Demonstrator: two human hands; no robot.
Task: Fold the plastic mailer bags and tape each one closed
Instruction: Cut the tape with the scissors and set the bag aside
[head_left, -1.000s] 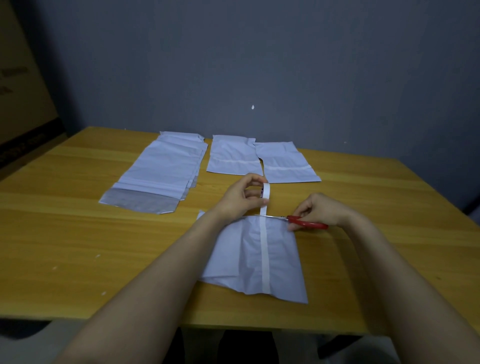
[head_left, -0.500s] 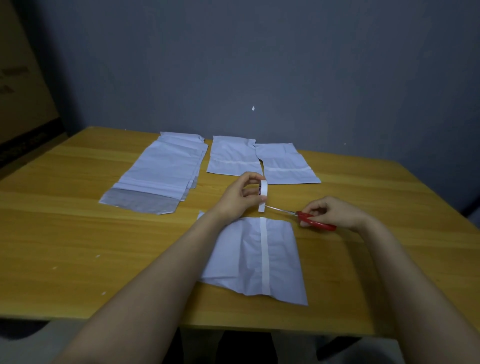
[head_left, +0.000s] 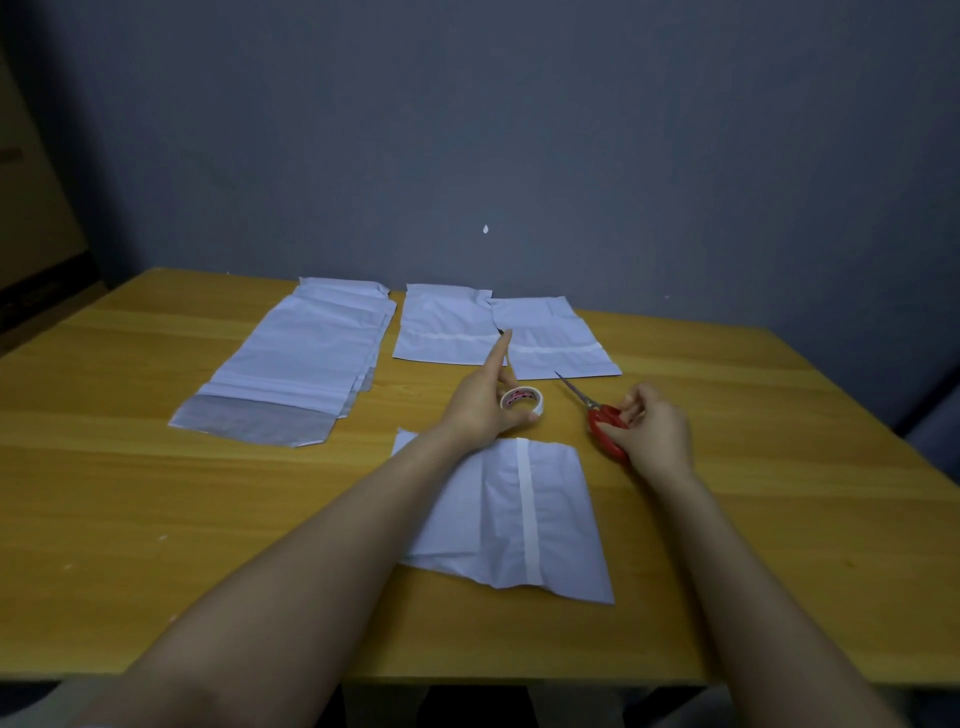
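Three folded white plastic mailer bags already carried a strip of tape, judging from how they lay on the yellow wooden table (head_left: 156, 493). Taking the near folded bag (head_left: 498, 519) as the landmark, the largest thing on the table, a stack of flat, unfolded white-and-grey mailer bags (head_left: 306, 364), lay well beyond it and to its left; these looked untouched, so most of the work seemed left to do. Directly beyond the landmark, near the table's far edge, two taped bags lay side by side, the left one (head_left: 447, 327) and the right one (head_left: 556, 338), their edges touching or slightly overlapping. The landmark bag itself had a single white tape strip (head_left: 527, 514) running from its far edge to its near edge, and appeared finished.

The left hand (head_left: 483, 405), just past the landmark's far edge, curled loosely around a small white roll of tape (head_left: 522, 401), forefinger pointing away. The right hand (head_left: 649, 428), just beyond the landmark's far right corner, was closed on the red handles of a pair of scissors (head_left: 597, 415), whose blades appeared shut and pointed away and to the left.

Next, probably, both tools would be set down and a fresh bag taken.
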